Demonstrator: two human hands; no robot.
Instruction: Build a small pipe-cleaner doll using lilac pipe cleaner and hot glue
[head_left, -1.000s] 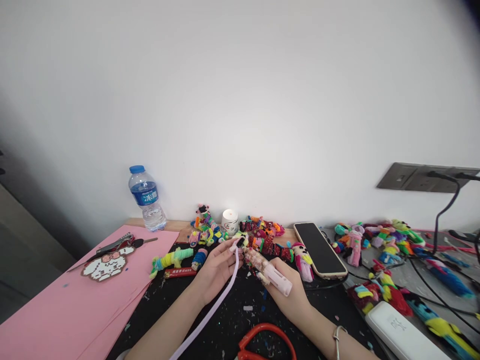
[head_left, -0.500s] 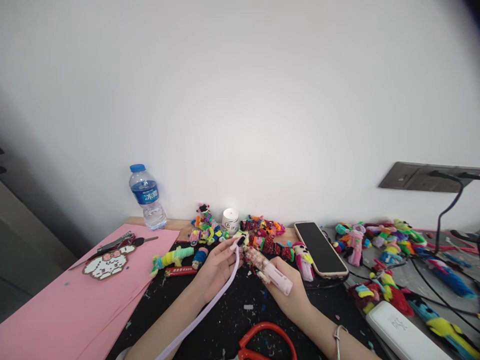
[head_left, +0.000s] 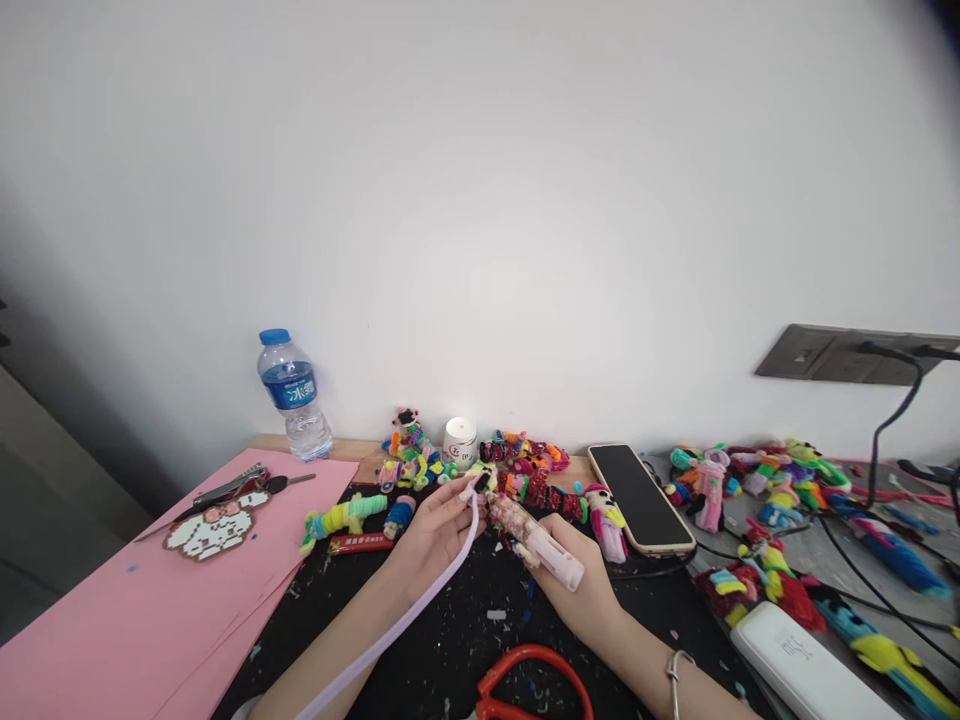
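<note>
My left hand pinches a small fuzzy piece with yellow and black parts and the end of a long lilac pipe cleaner. The pipe cleaner runs down across my left forearm. My right hand is closed around a pink glue gun, its narrow end pointing at the piece in my left fingers. Whether the tip touches the piece is too small to tell. Red-handled scissors lie below, their blades out of view. A black mat with scraps lies under my hands.
Several pipe-cleaner dolls lie behind my hands, with more dolls at right. A paper cup and a water bottle stand by the wall. Pink sheets lie left; a phone, white power bank and cables right.
The lower part of the lilac pipe cleaner has shifted slightly to the left. Both hands have kept almost the same place and grip.
</note>
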